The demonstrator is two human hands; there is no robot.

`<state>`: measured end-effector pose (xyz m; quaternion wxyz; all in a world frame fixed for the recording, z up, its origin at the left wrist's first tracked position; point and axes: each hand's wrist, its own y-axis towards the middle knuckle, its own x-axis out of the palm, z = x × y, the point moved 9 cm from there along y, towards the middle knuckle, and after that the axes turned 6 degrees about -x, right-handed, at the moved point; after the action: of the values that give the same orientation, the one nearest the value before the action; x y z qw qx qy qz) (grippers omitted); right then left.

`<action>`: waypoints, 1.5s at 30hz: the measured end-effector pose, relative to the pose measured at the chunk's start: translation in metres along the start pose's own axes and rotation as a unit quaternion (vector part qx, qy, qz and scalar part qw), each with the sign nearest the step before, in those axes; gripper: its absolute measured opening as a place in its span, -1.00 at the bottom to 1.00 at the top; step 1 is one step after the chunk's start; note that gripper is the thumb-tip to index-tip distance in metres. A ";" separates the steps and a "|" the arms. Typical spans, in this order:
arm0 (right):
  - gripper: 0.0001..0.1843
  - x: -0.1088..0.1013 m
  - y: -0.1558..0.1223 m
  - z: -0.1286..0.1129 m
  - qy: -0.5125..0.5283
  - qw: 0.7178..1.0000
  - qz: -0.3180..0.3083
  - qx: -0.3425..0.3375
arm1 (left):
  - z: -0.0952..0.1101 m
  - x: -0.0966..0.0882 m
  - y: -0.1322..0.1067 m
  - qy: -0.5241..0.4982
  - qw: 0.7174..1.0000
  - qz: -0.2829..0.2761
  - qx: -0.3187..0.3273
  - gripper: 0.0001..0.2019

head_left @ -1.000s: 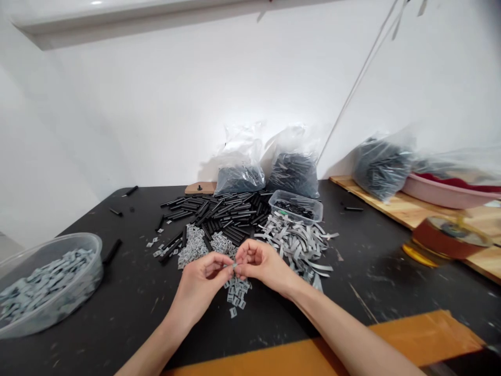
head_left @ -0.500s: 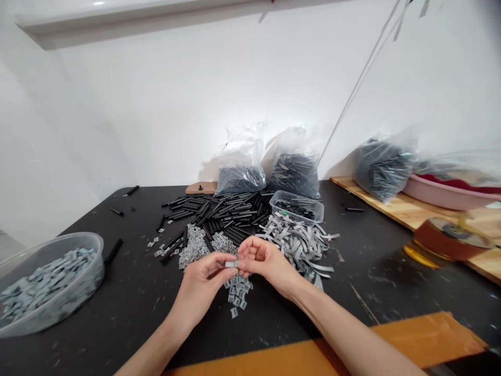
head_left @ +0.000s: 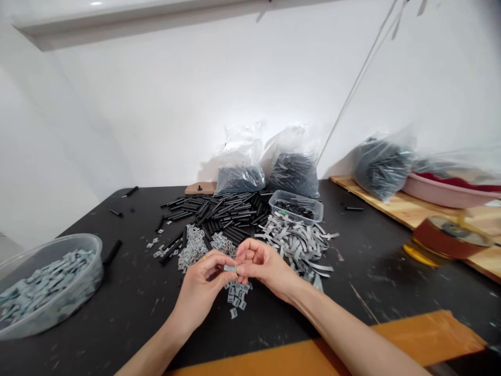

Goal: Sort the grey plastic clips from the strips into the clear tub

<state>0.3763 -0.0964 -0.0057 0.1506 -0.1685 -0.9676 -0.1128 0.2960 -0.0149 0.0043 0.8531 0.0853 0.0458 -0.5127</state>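
Between both sets of fingertips is a small grey plastic piece (head_left: 229,268), partly covered by them. My left hand (head_left: 203,282) pinches its left end, and my right hand (head_left: 263,265) grips the right end with thumb and fingers. Just below the hands lies a small pile of flat grey plastic pieces (head_left: 237,298). Beyond them are a heap of small grey clips (head_left: 192,249) and a spread of black tubes (head_left: 230,211). To the right of my right hand, curved grey strips (head_left: 299,243) lie in a loose heap.
A clear tub (head_left: 84,282) of grey pieces stands left. A clear box (head_left: 296,206) with small black parts sits behind the strips. Filled plastic bags (head_left: 293,167) lean against the wall. At right are a tape roll (head_left: 446,237), wooden board (head_left: 407,211) and pink basin (head_left: 450,193).
The grey piece has tilted between my fingers and shows less of its flat face. My right fingers have closed further around its end. The heaps look the same.
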 end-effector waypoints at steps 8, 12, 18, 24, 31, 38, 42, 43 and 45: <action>-0.74 0.008 -0.002 0.000 0.055 0.998 0.001 -0.008 | 0.003 0.002 -0.002 0.001 1.000 -0.003 0.008 -0.97; -0.71 0.008 -0.003 0.001 0.081 0.997 -0.002 0.003 | 0.007 0.002 -0.001 0.000 1.000 -0.011 0.020 -0.97; -0.65 0.009 -0.004 -0.001 0.079 0.997 -0.008 0.007 | 0.006 0.005 -0.003 0.009 1.000 -0.024 0.015 -0.93; -0.63 0.010 -0.003 -0.003 0.084 0.996 -0.011 -0.006 | 0.006 0.007 -0.005 0.030 0.999 -0.025 0.014 -0.90; -0.61 0.009 -0.002 -0.006 0.081 0.996 -0.009 -0.020 | 0.002 0.008 -0.006 -0.038 0.997 -0.063 -0.032 -0.88; -0.65 -0.002 0.002 0.009 -0.026 0.999 0.019 0.018 | -0.003 -0.006 -0.003 0.007 0.999 0.010 -0.036 -0.87; -0.67 -0.011 0.002 0.013 -0.088 0.995 0.047 0.015 | -0.003 -0.015 -0.002 0.082 0.993 0.077 -0.019 -0.86; -0.69 -0.012 0.002 0.012 -0.101 0.994 0.047 0.011 | -0.003 -0.016 -0.002 0.085 0.993 0.082 -0.018 -0.85; -0.72 -0.013 0.003 0.011 -0.124 0.991 0.038 0.002 | -0.006 -0.014 0.000 0.068 0.995 0.071 -0.022 -0.85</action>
<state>0.3857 -0.0945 -0.0200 0.0337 -0.2176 -0.9719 -0.0828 0.2889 -0.0015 0.0009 0.8839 0.1039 0.1092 -0.4427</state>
